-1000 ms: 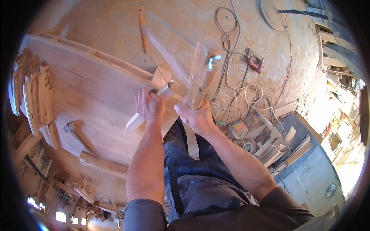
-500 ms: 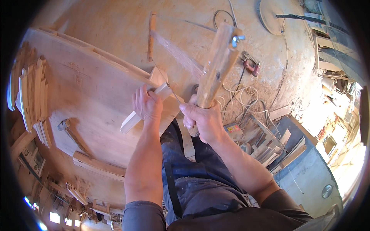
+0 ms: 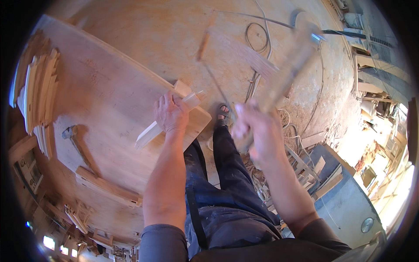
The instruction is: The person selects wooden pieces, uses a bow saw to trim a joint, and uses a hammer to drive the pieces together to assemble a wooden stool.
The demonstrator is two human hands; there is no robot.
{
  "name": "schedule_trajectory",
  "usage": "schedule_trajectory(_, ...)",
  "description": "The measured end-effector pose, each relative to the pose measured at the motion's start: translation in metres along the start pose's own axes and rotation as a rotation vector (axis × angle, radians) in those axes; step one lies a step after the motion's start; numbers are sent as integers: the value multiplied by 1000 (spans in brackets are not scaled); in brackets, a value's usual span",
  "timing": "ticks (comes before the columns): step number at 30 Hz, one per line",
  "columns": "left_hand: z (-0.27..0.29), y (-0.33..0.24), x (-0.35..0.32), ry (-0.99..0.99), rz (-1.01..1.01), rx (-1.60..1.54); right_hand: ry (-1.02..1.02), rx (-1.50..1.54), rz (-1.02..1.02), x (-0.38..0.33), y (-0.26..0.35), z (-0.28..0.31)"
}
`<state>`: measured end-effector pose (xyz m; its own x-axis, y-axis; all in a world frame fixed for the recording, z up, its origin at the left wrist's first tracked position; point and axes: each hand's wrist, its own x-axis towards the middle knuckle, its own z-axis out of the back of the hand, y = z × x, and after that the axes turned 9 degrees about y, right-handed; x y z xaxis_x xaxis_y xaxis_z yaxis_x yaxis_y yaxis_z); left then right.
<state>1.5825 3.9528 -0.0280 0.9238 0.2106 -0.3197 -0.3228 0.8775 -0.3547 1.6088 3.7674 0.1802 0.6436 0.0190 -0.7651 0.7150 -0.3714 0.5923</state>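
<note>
My left hand [image 3: 171,114] presses a pale wooden strip [image 3: 148,134] onto the workbench [image 3: 109,105], fingers wrapped over it. The strip lies slantwise, its far end by a small wooden block [image 3: 181,88] at the bench edge; that end looks stepped or notched. Off to the right, my right hand [image 3: 262,131] is closed on one wooden arm of a frame saw [image 3: 290,72]. Motion blurs both hand and saw. The saw's thin blade slants down toward my fist, apart from the strip.
A hammer [image 3: 78,146] and a thick wooden bar [image 3: 107,185] lie on the bench's left part. Long strips [image 3: 41,91] are stacked at far left. Cables [image 3: 257,37] and wood offcuts [image 3: 331,179] are on the floor at right. My sandalled foot [image 3: 223,111] stands beside the bench corner.
The frame saw and my right hand have moved right, and the blade has come away from the strip's end. My left hand stays on the strip.
</note>
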Motion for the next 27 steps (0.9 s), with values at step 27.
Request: schedule_trajectory(27, 91, 186, -209, 318, 442, -1178, 119, -793, -23, 1, -205, 76)
